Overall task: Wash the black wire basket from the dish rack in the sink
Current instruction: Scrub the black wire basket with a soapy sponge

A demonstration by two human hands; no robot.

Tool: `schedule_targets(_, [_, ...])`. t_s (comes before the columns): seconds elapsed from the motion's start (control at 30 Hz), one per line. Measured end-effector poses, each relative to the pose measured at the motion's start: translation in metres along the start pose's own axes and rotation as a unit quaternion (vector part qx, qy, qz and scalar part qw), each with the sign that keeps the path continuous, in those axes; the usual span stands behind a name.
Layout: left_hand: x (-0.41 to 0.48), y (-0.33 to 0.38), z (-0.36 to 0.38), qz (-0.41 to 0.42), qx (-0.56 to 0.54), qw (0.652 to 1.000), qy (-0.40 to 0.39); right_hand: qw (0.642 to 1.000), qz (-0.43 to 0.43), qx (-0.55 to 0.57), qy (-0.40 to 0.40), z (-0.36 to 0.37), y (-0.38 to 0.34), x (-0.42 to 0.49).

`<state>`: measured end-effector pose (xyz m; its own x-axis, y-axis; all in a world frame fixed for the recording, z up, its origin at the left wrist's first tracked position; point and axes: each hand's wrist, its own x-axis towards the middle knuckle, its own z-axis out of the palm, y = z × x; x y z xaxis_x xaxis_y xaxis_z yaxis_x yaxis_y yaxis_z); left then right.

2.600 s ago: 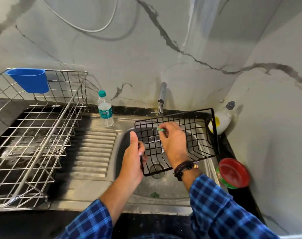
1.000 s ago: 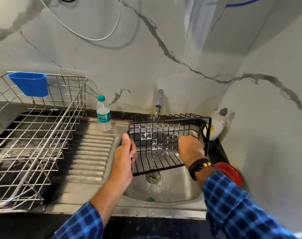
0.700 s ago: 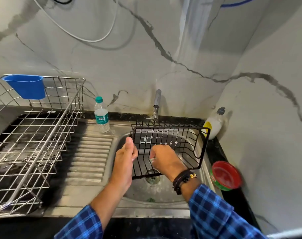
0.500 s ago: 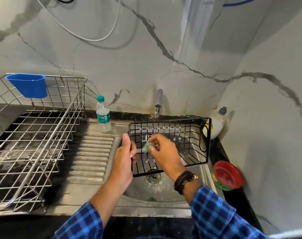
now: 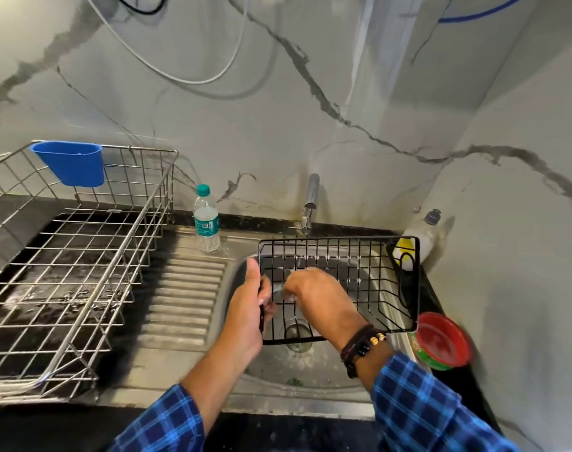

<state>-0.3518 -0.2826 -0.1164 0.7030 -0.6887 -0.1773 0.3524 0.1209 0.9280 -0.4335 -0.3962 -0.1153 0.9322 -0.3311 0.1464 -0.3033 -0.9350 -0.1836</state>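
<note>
We've got the left hand (image 5: 245, 316) clamped on the black wire basket (image 5: 340, 285) left edge over the sink (image 5: 310, 383), long axis running L-R; right hand (image 5: 314, 296) fingers pinch a scrubber inside, w/ both hands close.

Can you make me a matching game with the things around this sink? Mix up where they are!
Things:
1. blue cup
2. water bottle
3. black wire basket
4. red bowl

Places:
A. held above the sink
B. on the counter right of the sink
C. hooked on the dish rack
D. standing behind the ribbed drainboard

Pairs: 1-C, 2-D, 3-A, 4-B
</note>
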Motion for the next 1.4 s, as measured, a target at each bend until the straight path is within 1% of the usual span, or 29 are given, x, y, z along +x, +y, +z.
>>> schedule_targets(0.13, [0.002, 0.001, -0.002, 0.009, 0.022, 1.000, -0.010, 0.997, 0.014, 0.065, -0.034, -0.014, 0.001, -0.004])
schedule_targets(0.17, [0.002, 0.002, -0.003, 0.010, 0.026, 1.000, -0.011, 0.996, 0.024, 0.090, -0.017, -0.016, -0.001, -0.003])
schedule_targets(0.23, [0.003, 0.003, -0.002, 0.011, 0.025, 1.000, -0.014, 0.987, 0.063, 0.133, 0.066, -0.017, -0.003, 0.005])
schedule_targets(0.27, [0.002, 0.003, -0.001, 0.009, 0.026, 1.000, -0.013, 0.982, 0.076, 0.142, 0.102, -0.018, -0.005, 0.010])
schedule_targets(0.3, [0.000, 0.002, 0.001, 0.007, 0.027, 1.000, -0.008, 0.981, 0.076, 0.137, 0.115, -0.018, -0.008, 0.015])
schedule_targets(0.37, [-0.001, -0.001, 0.002, 0.004, 0.030, 1.000, -0.002, 0.990, 0.060, 0.104, 0.080, -0.017, -0.013, 0.018])
schedule_targets(0.43, [-0.001, 0.000, 0.002, 0.006, 0.032, 0.999, 0.005, 0.993, 0.067, 0.098, 0.012, -0.013, -0.017, 0.012])
schedule_targets(0.53, [0.002, 0.001, -0.002, 0.018, 0.015, 1.000, 0.006, 0.988, 0.085, 0.103, -0.080, -0.008, -0.020, -0.002])
schedule_targets(0.6, [0.002, -0.003, -0.004, 0.025, 0.004, 1.000, -0.001, 0.980, 0.105, 0.127, -0.115, -0.012, -0.014, -0.009])
schedule_targets(0.7, [0.000, -0.010, -0.008, 0.052, 0.005, 0.999, -0.008, 0.975, 0.127, 0.094, -0.154, -0.027, 0.003, -0.016])
schedule_targets(0.77, [0.000, -0.010, -0.011, 0.072, -0.015, 0.997, -0.022, 0.973, 0.158, 0.031, -0.163, -0.038, 0.018, -0.022])
schedule_targets(0.83, [0.001, -0.010, -0.013, 0.078, -0.039, 0.996, -0.030, 0.962, 0.210, -0.034, -0.171, -0.047, 0.029, -0.029])
schedule_targets(0.9, [0.000, -0.012, -0.011, 0.079, -0.035, 0.996, -0.027, 0.956, 0.245, -0.052, -0.151, -0.047, 0.030, -0.032])
schedule_targets(1.0, [-0.004, -0.011, 0.000, 0.086, -0.023, 0.996, -0.025, 0.968, 0.232, 0.016, -0.099, -0.030, 0.004, -0.024])
schedule_targets(1.03, [-0.004, -0.010, 0.003, 0.094, -0.009, 0.995, -0.025, 0.971, 0.218, 0.038, -0.095, -0.024, -0.008, -0.019])
schedule_targets(1.1, [-0.003, -0.008, 0.004, 0.117, 0.029, 0.992, -0.022, 0.974, 0.188, 0.067, -0.102, -0.016, -0.020, -0.013])
schedule_targets(1.17, [0.000, -0.009, -0.002, 0.126, 0.044, 0.991, -0.026, 0.973, 0.183, 0.077, -0.120, -0.020, -0.009, -0.016])
schedule_targets(1.23, [0.003, -0.008, -0.010, 0.123, 0.033, 0.991, -0.038, 0.970, 0.208, 0.035, -0.124, -0.031, 0.016, -0.028])
schedule_targets(1.3, [0.007, -0.008, -0.016, 0.124, 0.011, 0.991, -0.049, 0.960, 0.250, -0.057, -0.111, -0.044, 0.042, -0.040])
schedule_targets(1.37, [0.010, -0.008, -0.018, 0.122, 0.000, 0.991, -0.059, 0.947, 0.287, -0.105, -0.101, -0.052, 0.050, -0.045])
schedule_targets(1.4, [0.011, -0.009, -0.017, 0.120, 0.005, 0.991, -0.061, 0.946, 0.291, -0.109, -0.094, -0.051, 0.045, -0.045])
